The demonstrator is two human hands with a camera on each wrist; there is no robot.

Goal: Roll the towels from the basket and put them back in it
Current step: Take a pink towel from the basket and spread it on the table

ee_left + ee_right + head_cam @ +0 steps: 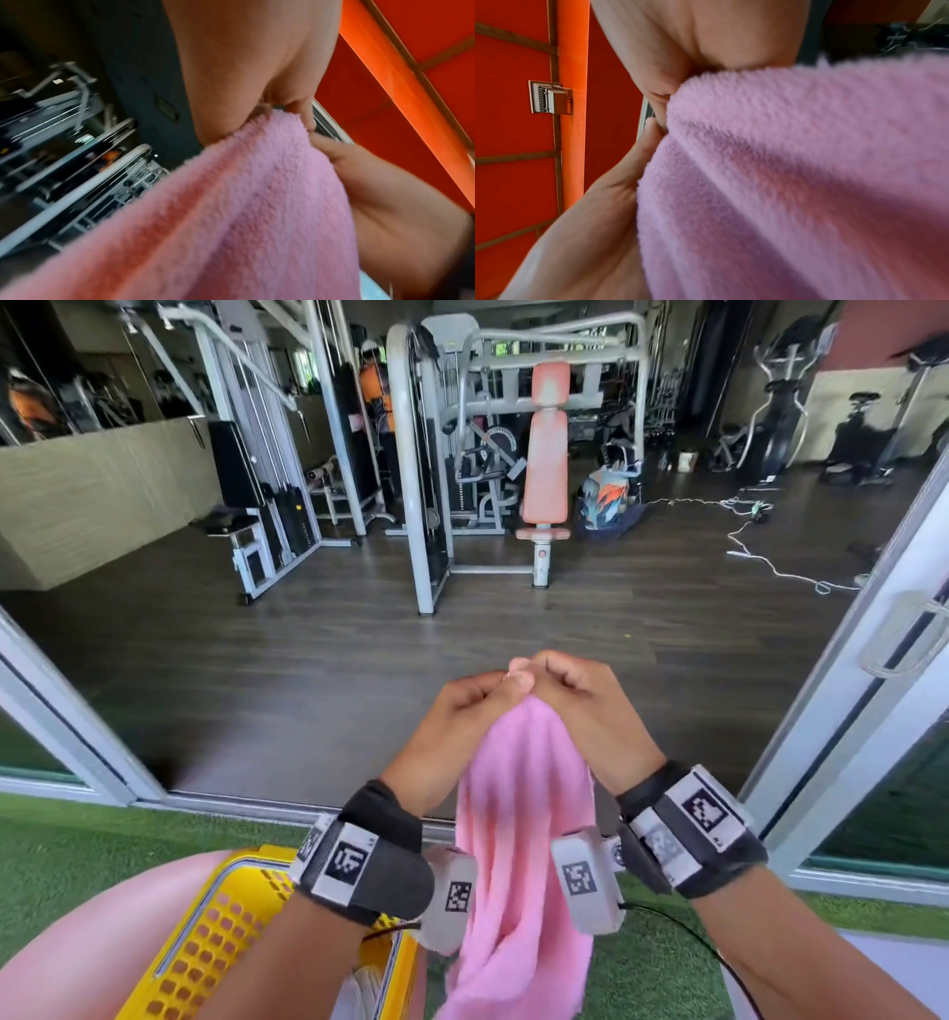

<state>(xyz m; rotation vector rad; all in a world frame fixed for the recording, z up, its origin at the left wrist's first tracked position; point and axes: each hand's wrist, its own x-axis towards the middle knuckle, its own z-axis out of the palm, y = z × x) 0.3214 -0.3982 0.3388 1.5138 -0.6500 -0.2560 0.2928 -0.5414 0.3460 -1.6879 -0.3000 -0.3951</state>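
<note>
Hands (524,706) atop hanging pink towel (518,865)

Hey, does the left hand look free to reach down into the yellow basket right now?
Probably not yet. The left hand is raised and pinching the top edge of the pink towel together with the right hand. The yellow basket sits just below the left wrist, nothing blocking it, so letting go would free the way.

Daylight falls bright on the grass (77,855) and the forearms, while the gym floor (318,649) beyond lies dim with a dull sheen. The head view bends straight frames at its edges (strongly at the corners). Both wrist views are soft, the towel (231,213) blurred up close.
</note>
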